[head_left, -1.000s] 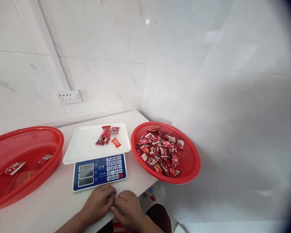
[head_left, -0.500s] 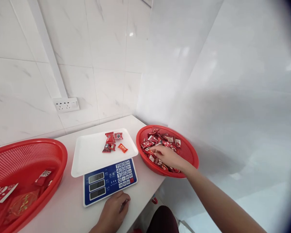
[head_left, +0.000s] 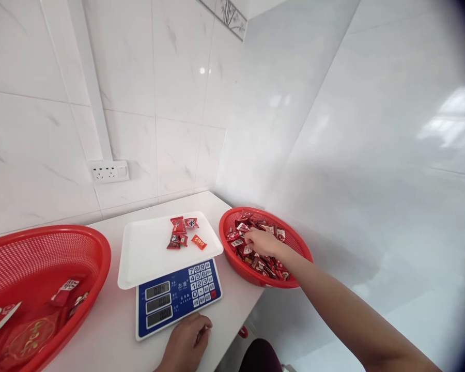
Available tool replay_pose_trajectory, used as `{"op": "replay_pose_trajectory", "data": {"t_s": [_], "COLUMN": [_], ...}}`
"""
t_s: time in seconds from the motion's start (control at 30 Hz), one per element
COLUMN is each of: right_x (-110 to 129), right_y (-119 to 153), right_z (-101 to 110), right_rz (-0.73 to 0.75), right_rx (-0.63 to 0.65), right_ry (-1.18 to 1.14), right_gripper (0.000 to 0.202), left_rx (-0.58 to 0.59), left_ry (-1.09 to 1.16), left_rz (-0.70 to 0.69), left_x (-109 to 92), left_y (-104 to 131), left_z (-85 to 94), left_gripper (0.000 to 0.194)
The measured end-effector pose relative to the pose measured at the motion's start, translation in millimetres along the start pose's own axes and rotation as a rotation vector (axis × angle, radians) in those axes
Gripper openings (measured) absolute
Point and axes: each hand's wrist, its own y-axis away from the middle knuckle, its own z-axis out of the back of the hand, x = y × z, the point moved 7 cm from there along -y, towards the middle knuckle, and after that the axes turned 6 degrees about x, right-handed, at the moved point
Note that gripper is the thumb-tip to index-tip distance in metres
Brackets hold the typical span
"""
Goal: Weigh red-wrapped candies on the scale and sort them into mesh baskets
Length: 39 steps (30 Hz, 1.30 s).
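My right hand (head_left: 261, 242) reaches into the right red basket (head_left: 238, 273), its fingers closed and pointing down among small wrapped candies (head_left: 269, 266). Its fingertips are partly hidden, and I cannot make out what is between them. My left hand (head_left: 186, 342) rests on the table at the front edge of the blue-and-white digital scale (head_left: 182, 297). Those fingers are curled, and the inside of the hand is hidden. On the scale's white tray (head_left: 143, 253) lie several red-wrapped candies (head_left: 178, 226), with an orange-red one (head_left: 199, 241) a little apart.
A larger red basket (head_left: 96, 258) at the left holds several red packets (head_left: 33, 336). The white table (head_left: 112, 315) stands against a tiled wall with a socket (head_left: 109, 171). A smooth pale wall (head_left: 333, 206) rises just beyond the right basket.
The view has tilted slightly upward. My right hand has shifted a little within the candies, its fingers more closed and lower among them. My left hand stays by the scale.
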Motion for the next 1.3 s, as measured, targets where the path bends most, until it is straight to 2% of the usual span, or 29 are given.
{"op": "replay_pose_trajectory", "data": {"t_s": [0.1,0.2,0.3,0.4,0.5,0.6,0.67,0.73,0.83,0.9,1.03,1.17,1.3], "right_x": [-1.8,6.4,34.8,80.8,120.5,144.4,148.1,147.4,146.3,144.2,133.6,120.3,112.1], "right_y": [-3.5,0.1,17.2,47.8,75.2,88.7,88.9,86.3,86.4,89.6,94.7,96.9,102.7], "right_z": [12.9,22.2,31.1,34.8,17.3,-16.4,-41.8,-66.8,-95.9,-107.5,-115.3,-115.4,-116.2], "right_rz": [-0.029,-0.015,0.087,0.32,0.432,0.483,0.485,0.492,0.526,0.527,0.464,0.374,0.322], "right_rx": [-0.086,-0.157,-0.228,-0.266,-0.188,-0.105,-0.055,0.026,0.177,0.229,0.198,0.146,0.138], "right_ry": [-0.044,-0.124,-0.229,-0.468,-0.577,-0.636,-0.819,-1.096,-1.376,-1.347,-1.195,-1.152,-1.062], "right_gripper": [0.011,0.01,0.011,0.012,0.012,0.015,0.018,0.024,0.043,0.048,0.037,0.035,0.028], "left_rx": [-0.017,-0.041,-0.125,-0.222,-0.286,-0.269,-0.247,-0.248,-0.257,-0.234,-0.16,-0.107,-0.101], "left_ry": [0.029,0.151,0.399,0.718,0.904,0.887,0.861,0.854,0.882,0.914,0.918,0.792,0.631], "left_rz": [-0.003,-0.005,0.025,0.068,0.038,0.041,0.079,0.121,0.164,0.174,0.177,0.15,0.128], "left_x": [2.4,-0.6,-9.4,-22.1,-38.0,-46.0,-43.9,-38.1,-29.6,-27.6,-30.9,-37.4,-39.3], "left_y": [1.0,3.2,5.2,6.5,7.7,10.7,14.6,19.7,26.7,28.9,27.8,23.1,19.0], "left_z": [-0.3,1.7,14.4,37.8,65.3,79.4,78.7,74.4,65.2,57.9,44.9,39.1,34.6], "left_gripper": [0.021,0.021,0.024,0.036,0.051,0.051,0.044,0.04,0.04,0.04,0.042,0.04,0.04]}}
